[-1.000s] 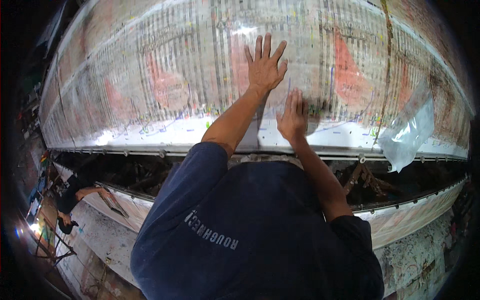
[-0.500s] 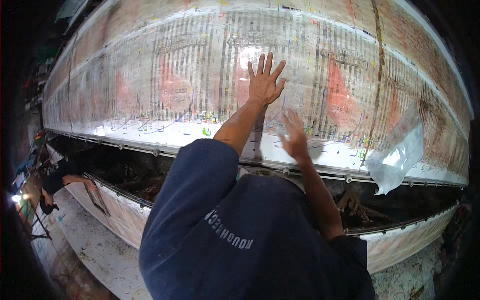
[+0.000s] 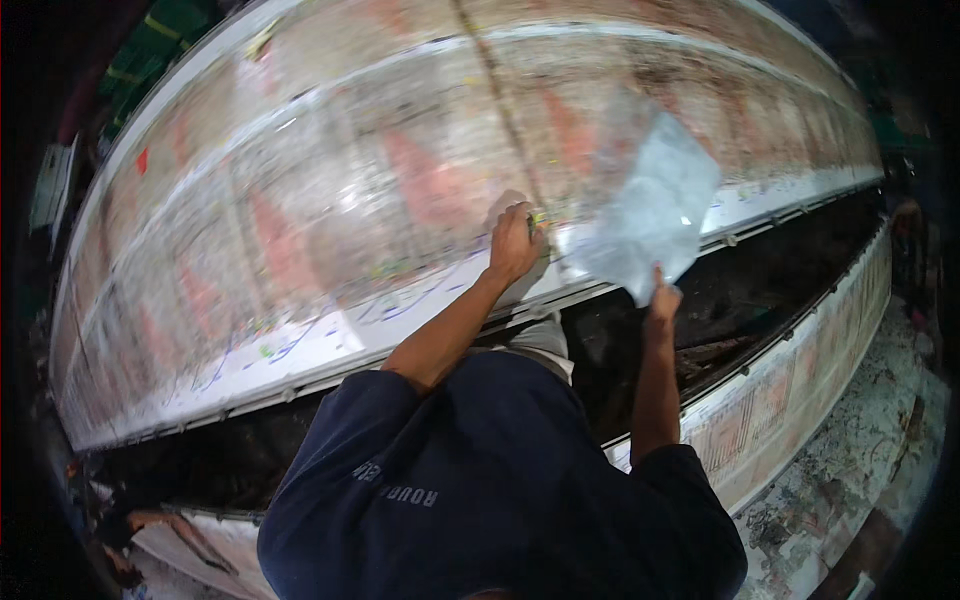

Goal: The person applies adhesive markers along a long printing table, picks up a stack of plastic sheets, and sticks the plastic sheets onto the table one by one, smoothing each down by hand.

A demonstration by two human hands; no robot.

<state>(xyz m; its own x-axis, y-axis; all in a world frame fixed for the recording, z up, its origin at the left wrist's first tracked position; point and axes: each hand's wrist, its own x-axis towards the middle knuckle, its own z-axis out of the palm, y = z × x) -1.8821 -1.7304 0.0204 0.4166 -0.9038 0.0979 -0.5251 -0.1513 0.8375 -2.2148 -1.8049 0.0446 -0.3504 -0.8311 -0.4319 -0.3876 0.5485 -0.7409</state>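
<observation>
My left hand (image 3: 514,244) is at the lower part of a large curved panel (image 3: 340,190), its fingers curled. A small dark and yellow-green bit shows at its fingertips; I cannot make out what it is, or whether it is held. Further right, my right hand (image 3: 663,298) pinches the lower edge of a translucent plastic sheet (image 3: 660,190). The sheet stands up from the hand in front of the panel, slightly creased and shiny. The panel is beige with faded red patches, dark stripes and a white lower border.
A long dark gap (image 3: 740,290) with debris inside runs between the panel and a lower curved wall (image 3: 800,400). Small round fittings line the panel's lower edge. Another person's arm (image 3: 150,520) shows dimly at lower left. Littered floor (image 3: 830,510) lies at lower right.
My view has swung to the right along the panel. My right hand has taken hold of the plastic sheet. My left hand, earlier spread flat on the panel, is now curled near its lower edge.
</observation>
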